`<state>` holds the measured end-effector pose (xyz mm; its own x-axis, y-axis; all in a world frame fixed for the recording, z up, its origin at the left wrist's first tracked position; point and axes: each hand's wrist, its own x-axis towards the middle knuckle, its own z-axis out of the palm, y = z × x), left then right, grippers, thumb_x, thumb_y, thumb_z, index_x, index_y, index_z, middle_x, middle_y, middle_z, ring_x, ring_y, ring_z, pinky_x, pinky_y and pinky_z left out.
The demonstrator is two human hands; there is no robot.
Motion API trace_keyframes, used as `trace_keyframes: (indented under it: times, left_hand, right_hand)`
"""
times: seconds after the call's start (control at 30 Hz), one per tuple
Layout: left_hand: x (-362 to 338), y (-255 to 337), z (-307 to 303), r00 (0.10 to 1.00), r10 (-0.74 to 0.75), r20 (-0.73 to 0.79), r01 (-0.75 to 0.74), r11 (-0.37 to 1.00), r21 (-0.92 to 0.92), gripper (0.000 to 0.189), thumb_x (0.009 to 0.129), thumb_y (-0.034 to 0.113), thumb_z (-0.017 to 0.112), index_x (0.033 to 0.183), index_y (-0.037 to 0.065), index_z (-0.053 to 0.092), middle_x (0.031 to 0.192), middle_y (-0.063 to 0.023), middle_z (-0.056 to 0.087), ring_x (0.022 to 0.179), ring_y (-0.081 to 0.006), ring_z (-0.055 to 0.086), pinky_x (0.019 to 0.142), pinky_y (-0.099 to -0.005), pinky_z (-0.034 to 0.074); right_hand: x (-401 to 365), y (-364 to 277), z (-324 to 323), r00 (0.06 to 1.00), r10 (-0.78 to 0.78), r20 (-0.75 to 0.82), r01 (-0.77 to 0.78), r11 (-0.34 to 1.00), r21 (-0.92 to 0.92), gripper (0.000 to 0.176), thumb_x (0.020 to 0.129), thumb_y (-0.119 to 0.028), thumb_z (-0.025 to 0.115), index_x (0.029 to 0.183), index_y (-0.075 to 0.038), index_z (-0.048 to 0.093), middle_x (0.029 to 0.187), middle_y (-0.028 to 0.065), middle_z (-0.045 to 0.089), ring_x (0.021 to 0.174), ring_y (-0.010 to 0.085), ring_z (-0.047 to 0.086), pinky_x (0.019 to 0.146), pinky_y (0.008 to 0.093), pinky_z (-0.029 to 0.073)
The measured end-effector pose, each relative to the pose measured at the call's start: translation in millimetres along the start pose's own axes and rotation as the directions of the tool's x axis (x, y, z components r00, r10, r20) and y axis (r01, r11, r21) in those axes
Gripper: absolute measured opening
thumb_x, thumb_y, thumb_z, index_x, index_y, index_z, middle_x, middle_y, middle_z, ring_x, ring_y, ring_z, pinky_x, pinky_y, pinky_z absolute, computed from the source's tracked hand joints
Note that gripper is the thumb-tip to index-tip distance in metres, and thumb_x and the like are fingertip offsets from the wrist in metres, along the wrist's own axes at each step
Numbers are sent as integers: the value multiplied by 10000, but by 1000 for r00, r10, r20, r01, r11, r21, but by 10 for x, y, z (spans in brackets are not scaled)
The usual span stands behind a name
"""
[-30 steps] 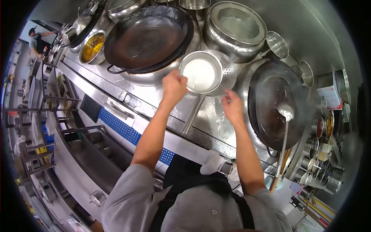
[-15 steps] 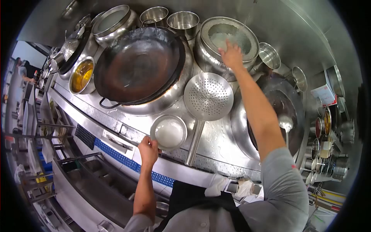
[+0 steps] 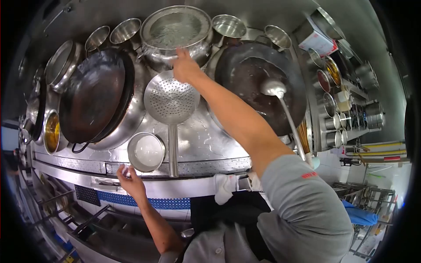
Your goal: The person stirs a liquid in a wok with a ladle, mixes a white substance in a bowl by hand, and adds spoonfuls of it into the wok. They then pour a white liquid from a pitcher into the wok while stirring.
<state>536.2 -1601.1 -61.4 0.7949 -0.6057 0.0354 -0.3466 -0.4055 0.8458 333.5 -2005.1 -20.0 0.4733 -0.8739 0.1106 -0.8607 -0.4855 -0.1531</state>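
Observation:
My right hand [image 3: 184, 65] is over the front rim of a large steel pot [image 3: 153, 55] of clear liquid, fingers apart, holding nothing visible. Just below it lies a perforated strainer [image 3: 171, 98], its handle pointing toward me. My left hand [image 3: 130, 179] hangs at the counter's front edge with fingers parted, close to a small steel bowl [image 3: 147, 152] of whitish contents. To the right, a ladle [image 3: 275, 89] rests in a dark wok [image 3: 245, 74] that holds some liquid.
Another dark wok [image 3: 94, 94] stands at the left, beside a bowl of yellow oil [image 3: 52, 131]. Steel pots [image 3: 229, 27] line the back. A shelf [image 3: 357, 90] with containers is at the right. A white cloth [image 3: 224, 188] hangs at the front edge.
The view has turned right, so the stove items appear farther left. My right hand has drawn back from over the pot's opening to its front rim. My left hand's fingers have spread.

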Motion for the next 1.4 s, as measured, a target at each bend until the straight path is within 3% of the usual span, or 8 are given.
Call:
trace_keyframes:
  times: [0.4, 0.53, 0.57, 0.7, 0.93, 1.03, 1.27, 1.4]
  left_hand:
    - [-1967, 1912, 779, 910, 372, 184, -281, 878, -387, 162, 964, 37, 612, 1120, -1, 634, 1301, -152, 612, 1136, -218, 605, 895, -317, 524]
    - [-3103, 2680, 1654, 613, 708, 350, -673, 700, -239, 178, 916, 56, 656, 1087, 7, 666, 1292, -194, 607, 1105, -342, 626, 977, -430, 488]
    - [-3309, 2797, 1873, 577, 749, 325, -709, 657, -255, 157, 912, 67, 651, 1052, -3, 665, 1224, -199, 632, 1065, -366, 631, 977, -459, 474]
    - [-3611, 2856, 2608, 426, 705, 567, -840, 541, -42, 209, 951, 204, 594, 900, 15, 669, 946, -181, 707, 920, -368, 664, 859, -499, 459]
    - [-3647, 2884, 2879, 467, 544, 697, -867, 438, 239, 347, 1009, 325, 505, 854, 78, 693, 842, -151, 723, 858, -343, 685, 817, -487, 426]
    - [-3664, 2838, 2877, 453, 605, 655, -875, 443, 196, 342, 1001, 316, 526, 812, 83, 691, 793, -146, 715, 803, -348, 684, 787, -492, 417]
    - [-3642, 2771, 2949, 459, 609, 647, -865, 472, 169, 320, 988, 290, 546, 802, 88, 712, 780, -139, 719, 803, -329, 689, 804, -491, 413]
    - [-3599, 2796, 2922, 452, 647, 614, -872, 466, 150, 316, 988, 291, 550, 791, 88, 692, 768, -150, 706, 794, -351, 678, 789, -492, 406]
  right_hand:
    - [-5211, 1955, -1773, 819, 521, 242, -573, 761, 303, 847, 799, -17, 695, 1558, -91, 327, 1396, 300, 462, 1248, 457, 510, 1105, 463, 391]
    - [-5231, 2593, -1141, 947, 269, -173, -108, 778, 619, 711, 880, -36, 618, 1542, -70, 359, 1104, 243, 644, 995, 358, 659, 868, 452, 535]
    - [-5135, 2398, -1785, 823, 348, 449, -533, 198, 823, 692, 925, -78, 612, 1558, -64, 332, 930, 130, 639, 701, 201, 639, 606, 376, 544]
    - [-5127, 2746, -1536, 815, 144, 561, -402, -557, 727, 450, 953, -69, 578, 1388, -31, 468, 767, 35, 573, 515, 100, 478, 409, 293, 405]
    - [-5504, 3060, -1755, 895, 247, 372, -436, 298, 849, 638, 886, -71, 640, 1489, -34, 437, 788, 109, 628, 534, 137, 599, 418, 330, 463]
    - [-5196, 3030, -1064, 911, 160, -380, 31, 893, 450, 661, 883, -57, 629, 1503, -7, 405, 798, 121, 646, 558, 160, 618, 447, 344, 488]
    - [-5054, 3066, -1426, 877, 23, 481, -413, -477, 776, 650, 937, -63, 624, 1518, 11, 342, 857, 61, 611, 552, 114, 535, 402, 292, 434]
    - [-5330, 3181, -1867, 857, 162, 489, -483, -80, 872, 633, 928, -46, 604, 1517, -12, 376, 869, 92, 635, 523, 128, 558, 430, 304, 459]
